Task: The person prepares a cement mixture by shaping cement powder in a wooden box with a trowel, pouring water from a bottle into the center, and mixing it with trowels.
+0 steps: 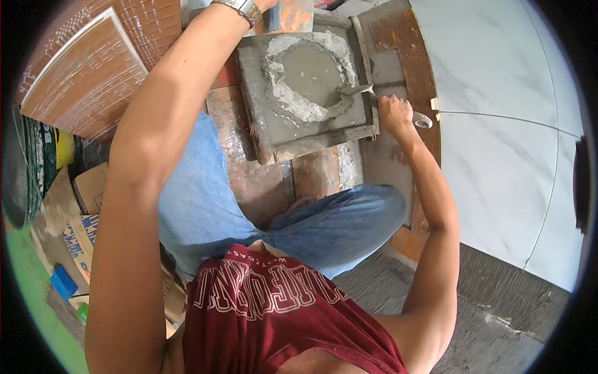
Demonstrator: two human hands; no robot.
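My right hand (395, 113) is closed around the handle of a trowel (356, 90), whose rounded handle end sticks out behind the fist. The trowel's blade tip reaches into a shallow wooden mixing box (324, 144). In the box, a ring of pale grey cement powder (283, 103) surrounds a pool of grey water (311, 73). My left hand (266, 4), below a metal wristwatch (240, 9), is cut off by the top edge, its fingers out of sight. Beside it is an orange-and-grey container-like object (294, 16) over the box's far side; I cannot tell whether the hand holds it.
Large pale marbled tiles (498, 168) lie at the right, next to grey combed mortar (498, 305). Brown tiles (87, 75) lean at upper left. A dark bucket (25, 168), cardboard (81, 240) and a blue item (63, 283) are at left. My jeans-clad legs flank the near side.
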